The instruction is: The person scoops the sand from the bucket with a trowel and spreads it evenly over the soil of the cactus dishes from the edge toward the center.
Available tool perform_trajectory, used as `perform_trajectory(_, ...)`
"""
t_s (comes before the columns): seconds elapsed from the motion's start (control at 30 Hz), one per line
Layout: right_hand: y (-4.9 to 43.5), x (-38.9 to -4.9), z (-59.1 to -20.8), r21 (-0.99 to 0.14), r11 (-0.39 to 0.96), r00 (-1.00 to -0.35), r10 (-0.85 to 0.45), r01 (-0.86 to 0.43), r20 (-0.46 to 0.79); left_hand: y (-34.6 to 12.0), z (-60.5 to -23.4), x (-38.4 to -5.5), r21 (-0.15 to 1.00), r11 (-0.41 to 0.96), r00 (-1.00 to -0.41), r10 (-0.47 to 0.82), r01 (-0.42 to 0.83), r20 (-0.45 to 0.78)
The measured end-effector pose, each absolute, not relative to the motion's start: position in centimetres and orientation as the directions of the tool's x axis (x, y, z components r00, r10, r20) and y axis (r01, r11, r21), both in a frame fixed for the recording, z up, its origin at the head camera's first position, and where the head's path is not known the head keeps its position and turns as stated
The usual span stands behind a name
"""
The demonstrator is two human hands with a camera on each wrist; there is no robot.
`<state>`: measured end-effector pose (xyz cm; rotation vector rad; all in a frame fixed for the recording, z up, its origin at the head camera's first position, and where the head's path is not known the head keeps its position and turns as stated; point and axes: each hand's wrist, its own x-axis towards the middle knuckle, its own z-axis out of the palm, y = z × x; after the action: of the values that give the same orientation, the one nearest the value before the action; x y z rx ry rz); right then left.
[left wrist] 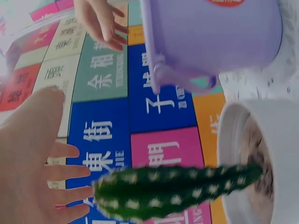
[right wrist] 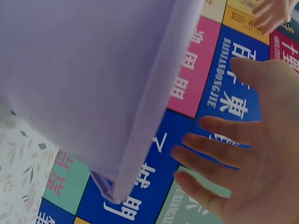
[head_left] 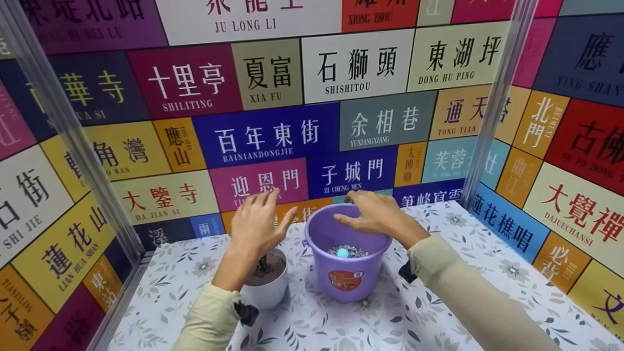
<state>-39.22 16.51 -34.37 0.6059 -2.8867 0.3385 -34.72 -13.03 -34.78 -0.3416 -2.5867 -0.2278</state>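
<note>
My left hand (head_left: 253, 222) is raised over a white pot (head_left: 268, 295), fingers spread and holding nothing. A green cactus (left wrist: 168, 192) with pale spots stands in that pot's brownish soil (left wrist: 254, 172); in the head view my wrist hides most of it. Above the far right rim of a purple bucket (head_left: 324, 265) hovers my right hand (head_left: 378, 214), its fingers loosely bent around nothing. In the right wrist view a gap separates those fingers from the bucket. Inside it lie greyish gravel (head_left: 360, 252) and a light blue ball (head_left: 342, 253).
Pot and bucket stand side by side on a table with a white leaf-patterned cover (head_left: 312, 324). Behind rises a colourful wall (head_left: 273, 126) of lettered panels. Clear upright edges (head_left: 492, 112) mark its corners, and more panels line both sides.
</note>
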Motion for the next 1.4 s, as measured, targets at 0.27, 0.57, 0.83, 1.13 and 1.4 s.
perform_trajectory(0.27,14.6,-38.0,-35.3,-0.202,0.884,-0.906,-0.419,-0.422,0.057,-10.0,-36.8,-34.3,0.115,0.92,-0.784,0.249,0.375,0.569)
perform_trajectory(0.57,13.3,-37.3,-36.2,-0.221,0.875,-0.884,-0.458,-0.432,-0.087,-8.0,-39.2,-35.0,0.239,0.867,-0.802,0.255,0.437,0.541)
perform_trajectory(0.83,13.4,-37.4,-36.4,-0.237,0.872,-0.87,-0.469,-0.428,-0.151,-6.3,-41.5,-36.1,0.426,0.781,-0.828,0.199,0.457,0.524)
perform_trajectory(1.13,14.3,-37.6,-34.8,-0.228,0.893,-0.875,-0.434,-0.387,-0.215,-6.1,-43.4,-36.6,0.538,0.723,-0.855,0.142,0.433,0.498)
perform_trajectory(1.4,14.5,-37.3,-33.3,-0.096,0.942,-0.896,-0.335,-0.321,-0.291,-5.8,-44.4,-36.7,0.643,0.65,-0.877,0.076,0.404,0.475)
